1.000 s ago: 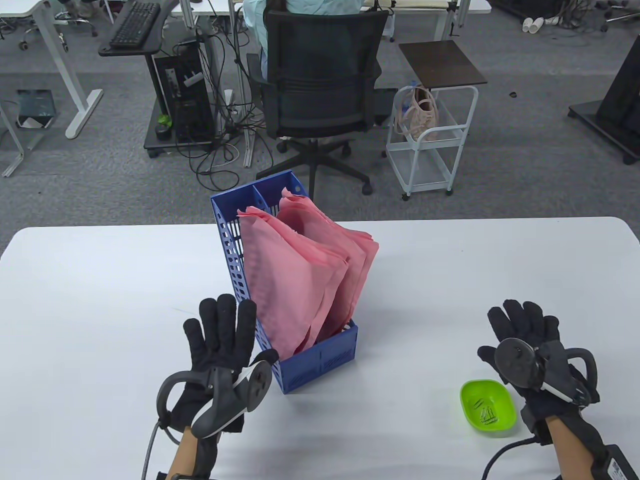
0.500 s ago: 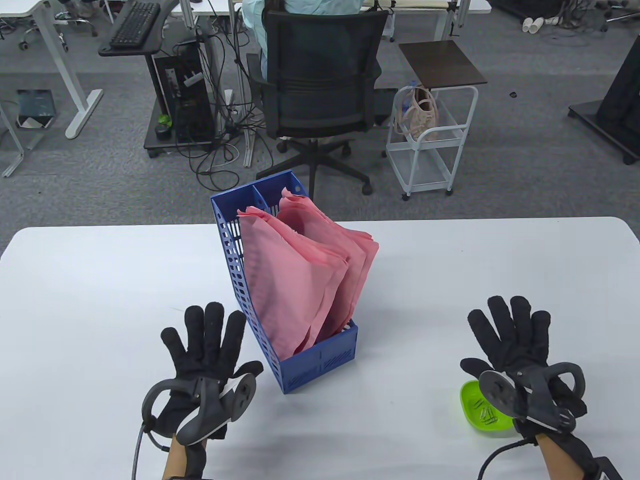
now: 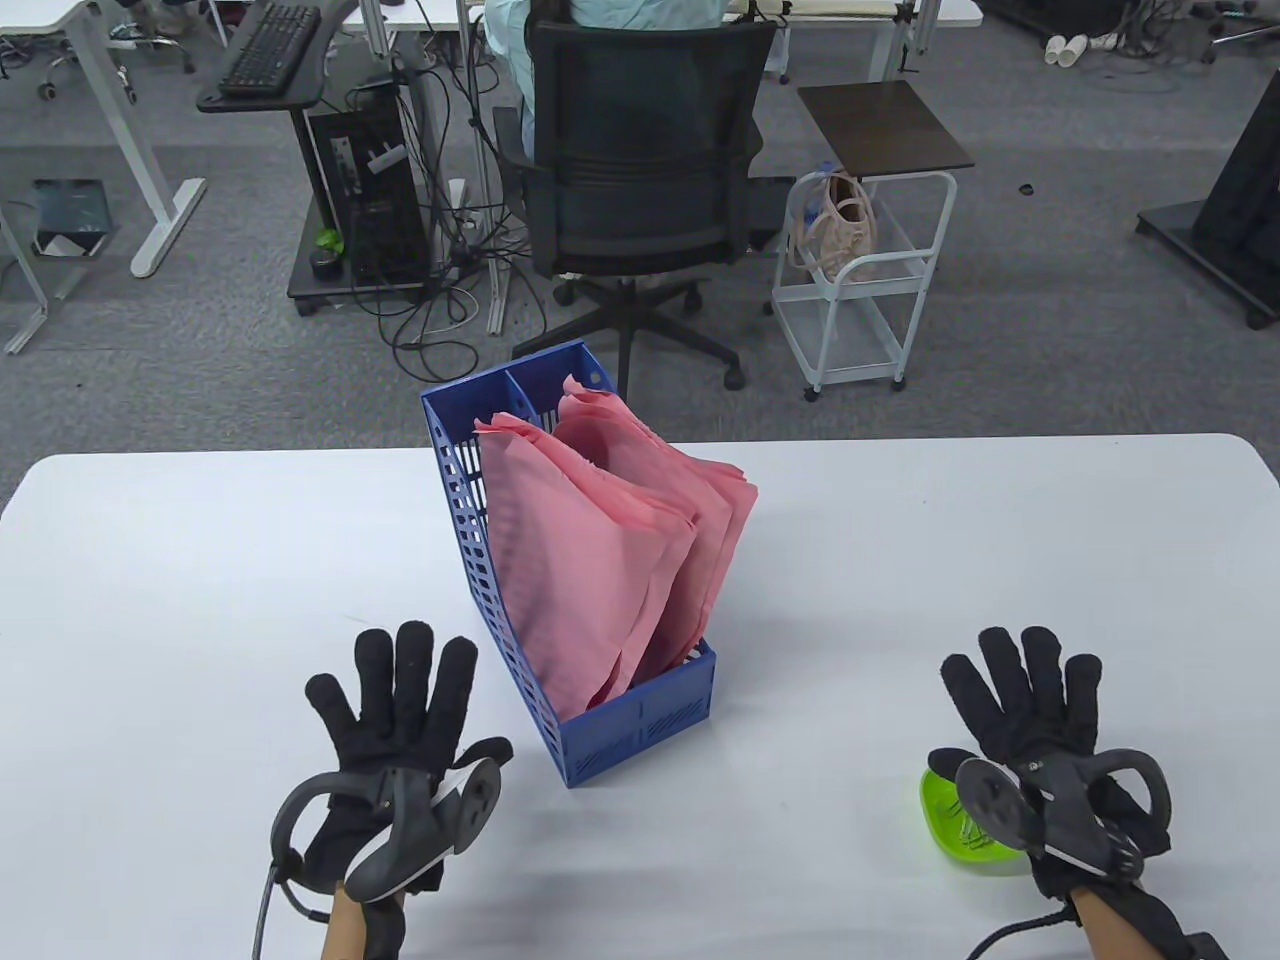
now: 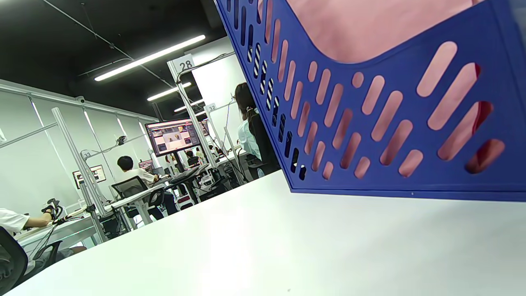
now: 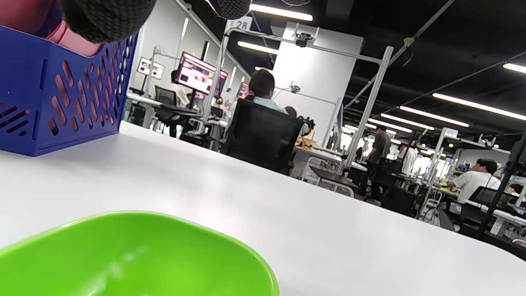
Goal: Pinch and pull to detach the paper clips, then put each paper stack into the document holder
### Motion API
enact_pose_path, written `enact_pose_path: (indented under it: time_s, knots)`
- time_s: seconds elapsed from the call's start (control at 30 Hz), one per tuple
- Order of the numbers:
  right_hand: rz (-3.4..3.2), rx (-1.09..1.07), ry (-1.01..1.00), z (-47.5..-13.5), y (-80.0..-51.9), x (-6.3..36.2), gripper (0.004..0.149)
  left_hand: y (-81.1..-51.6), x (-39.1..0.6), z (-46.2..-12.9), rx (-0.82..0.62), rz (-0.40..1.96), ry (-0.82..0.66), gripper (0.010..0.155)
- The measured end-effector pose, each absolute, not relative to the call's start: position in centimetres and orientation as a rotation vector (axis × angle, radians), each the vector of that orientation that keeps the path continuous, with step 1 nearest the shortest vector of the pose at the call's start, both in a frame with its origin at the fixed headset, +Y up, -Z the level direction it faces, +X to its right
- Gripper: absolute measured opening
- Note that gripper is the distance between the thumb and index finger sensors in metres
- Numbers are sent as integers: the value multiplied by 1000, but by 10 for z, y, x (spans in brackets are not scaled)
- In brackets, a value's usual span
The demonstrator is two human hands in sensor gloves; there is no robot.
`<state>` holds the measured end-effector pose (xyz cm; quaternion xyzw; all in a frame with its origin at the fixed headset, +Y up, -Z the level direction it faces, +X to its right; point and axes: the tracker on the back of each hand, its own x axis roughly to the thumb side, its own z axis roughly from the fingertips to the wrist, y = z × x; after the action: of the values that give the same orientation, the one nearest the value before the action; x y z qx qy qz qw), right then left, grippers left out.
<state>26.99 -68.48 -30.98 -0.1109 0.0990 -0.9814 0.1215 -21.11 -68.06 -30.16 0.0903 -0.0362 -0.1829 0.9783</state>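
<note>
Left hand, right hand flat, fingers spread

Left hand drawn back from the blue document holder toward near table edge, fingers spread. Right hand fingers now straightened, shifted left, covering more of the green bowl.

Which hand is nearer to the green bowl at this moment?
Right. The right hand is above the green bowl, overlapping its far right edge in the table view. The left hand is across the table, on the other side of the blue document holder.
</note>
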Motion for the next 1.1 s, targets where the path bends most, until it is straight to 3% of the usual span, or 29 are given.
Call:
enact_pose_path:
  time_s: [1.1]
  knots:
    - [-2854, -356, 246, -310, -687, 265, 82, -682, -209, -302, 161, -367, -84, 90]
